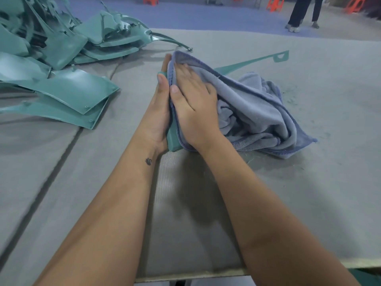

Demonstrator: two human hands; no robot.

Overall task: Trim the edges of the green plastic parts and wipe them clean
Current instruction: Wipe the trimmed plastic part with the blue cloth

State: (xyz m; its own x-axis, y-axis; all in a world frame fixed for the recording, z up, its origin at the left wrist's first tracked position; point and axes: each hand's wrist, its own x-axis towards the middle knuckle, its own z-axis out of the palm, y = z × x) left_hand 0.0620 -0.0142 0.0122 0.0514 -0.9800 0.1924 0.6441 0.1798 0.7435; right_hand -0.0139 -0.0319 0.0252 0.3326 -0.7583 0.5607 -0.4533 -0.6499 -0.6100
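One head-worn camera — looking forward and down, close over the table [309, 182].

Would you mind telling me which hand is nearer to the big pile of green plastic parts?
Left. The left hand lies on the side toward the pile of green plastic parts; the right hand is beyond it.
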